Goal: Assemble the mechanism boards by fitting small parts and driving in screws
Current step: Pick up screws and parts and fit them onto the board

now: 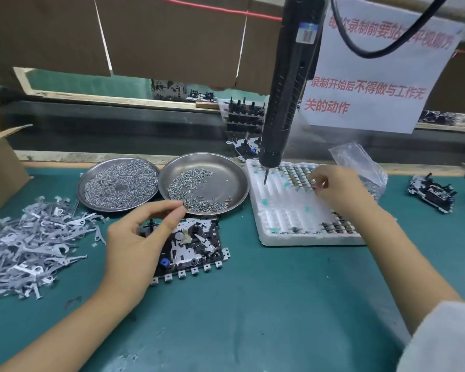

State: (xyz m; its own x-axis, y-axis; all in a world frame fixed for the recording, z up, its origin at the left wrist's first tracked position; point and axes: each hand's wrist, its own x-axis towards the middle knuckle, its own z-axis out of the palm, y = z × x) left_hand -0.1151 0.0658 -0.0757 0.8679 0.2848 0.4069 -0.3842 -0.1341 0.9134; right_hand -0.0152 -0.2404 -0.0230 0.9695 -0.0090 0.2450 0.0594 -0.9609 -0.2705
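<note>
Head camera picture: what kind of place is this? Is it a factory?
Most likely a factory assembly bench. An electric screwdriver hangs over a green mat, two metal dishes hold loose screws, and a half-built mechanism board lies in front of the person, beside a heap of stamped metal parts.

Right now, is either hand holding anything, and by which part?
The left hand pinches something tiny, probably a screw, at the right dish's rim. The right hand pinches a small part in the foam tray; which end cannot be told.
</note>
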